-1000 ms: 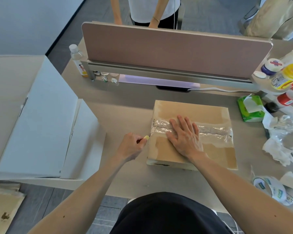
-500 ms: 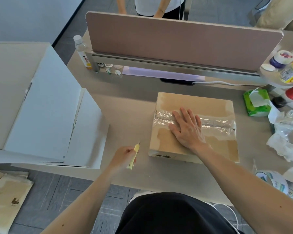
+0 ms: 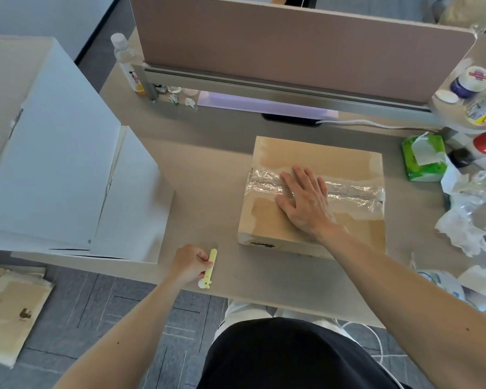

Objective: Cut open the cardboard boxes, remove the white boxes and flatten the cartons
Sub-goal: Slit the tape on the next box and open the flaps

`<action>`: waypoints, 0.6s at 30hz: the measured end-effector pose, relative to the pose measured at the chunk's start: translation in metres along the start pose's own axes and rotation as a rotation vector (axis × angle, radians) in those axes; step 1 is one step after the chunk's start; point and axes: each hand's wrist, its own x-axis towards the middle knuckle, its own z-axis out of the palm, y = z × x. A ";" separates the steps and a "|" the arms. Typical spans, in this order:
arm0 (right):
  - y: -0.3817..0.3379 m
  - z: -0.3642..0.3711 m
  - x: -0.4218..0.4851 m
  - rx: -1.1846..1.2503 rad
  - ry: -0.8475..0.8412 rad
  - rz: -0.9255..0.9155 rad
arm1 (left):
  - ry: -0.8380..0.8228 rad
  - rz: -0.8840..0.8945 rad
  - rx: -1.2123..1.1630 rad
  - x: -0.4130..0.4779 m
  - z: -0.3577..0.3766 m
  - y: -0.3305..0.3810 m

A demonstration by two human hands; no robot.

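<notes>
Nearest me, my left hand [image 3: 191,263] is clenched round the yellow cutter [image 3: 210,265] above the desk's [image 3: 208,178] front edge, left of the carton [image 3: 306,153] and apart from it. My right hand [image 3: 306,202] lies flat on the carton's top, fingers straight and slightly spread, pressing on the clear tape [image 3: 354,192] along the seam. The carton sits mid-desk, flaps closed. White boxes [image 3: 54,164] lie to the left, with flattened cartons [image 3: 9,307] on the floor below them. Beyond stand a bottle [image 3: 127,66] and the divider [image 3: 292,43].

Beige desk [image 3: 208,178], taped cardboard box [image 3: 314,153], green tissue pack [image 3: 432,169], crumpled plastic wrap [image 3: 472,189]; water bottle [image 3: 125,63] at back
</notes>
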 end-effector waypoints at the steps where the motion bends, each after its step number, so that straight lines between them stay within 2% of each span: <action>1: 0.000 0.000 0.000 0.008 -0.001 -0.004 | 0.004 -0.005 0.001 0.000 0.001 -0.001; 7: 0.003 -0.004 -0.002 0.064 -0.013 -0.031 | 0.046 -0.042 -0.008 -0.008 0.003 -0.005; 11: 0.006 -0.021 -0.001 0.204 -0.050 -0.006 | 0.149 0.027 0.013 -0.022 -0.016 0.040; 13: 0.012 -0.033 0.000 0.209 -0.057 0.044 | 0.265 0.129 -0.036 -0.022 -0.029 0.085; 15: 0.021 -0.045 -0.002 0.134 -0.062 0.084 | 0.371 0.318 -0.104 -0.018 -0.041 0.134; 18: 0.033 -0.064 -0.010 0.037 -0.106 0.127 | 0.345 0.564 0.008 -0.008 -0.046 0.202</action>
